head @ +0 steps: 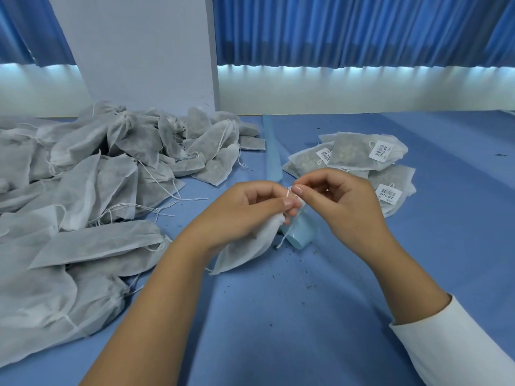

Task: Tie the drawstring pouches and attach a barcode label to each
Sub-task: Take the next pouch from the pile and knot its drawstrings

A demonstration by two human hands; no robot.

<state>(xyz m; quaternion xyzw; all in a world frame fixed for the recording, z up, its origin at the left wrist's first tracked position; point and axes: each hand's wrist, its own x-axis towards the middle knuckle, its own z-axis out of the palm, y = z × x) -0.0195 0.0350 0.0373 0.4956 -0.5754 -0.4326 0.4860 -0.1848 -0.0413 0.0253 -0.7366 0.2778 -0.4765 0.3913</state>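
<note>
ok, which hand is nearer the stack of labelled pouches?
Right. The right hand is just in front of the labelled pouches, pinching the drawstring; the left hand is further left, gripping the pouch.

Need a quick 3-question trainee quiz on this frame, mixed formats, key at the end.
1. True or false: the labelled pouches lie to the right of the unlabelled pile.
2. What do the left hand and right hand pinch between them? A) the drawstring of the held pouch B) scissors C) a pen
3. Fill in: ___ barcode labels show on the right-hand stack.
Key: 1 true; 2 A; 3 three.
</note>
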